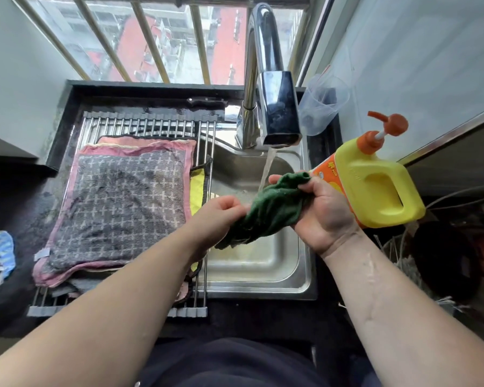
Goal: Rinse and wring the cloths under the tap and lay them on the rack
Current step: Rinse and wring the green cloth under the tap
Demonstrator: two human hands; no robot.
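Two hands hold one green cloth over the sink, right by the stream from the tap. The left hand is curled round its lower end and the right hand clenches the upper end, a grip that suits twisting, so squeezed water falls in the basin, not on the worktop. Several cloths, a grey checked cloth on top, lie flat on the rack spanning the sink's left side, likely where the green one goes next.
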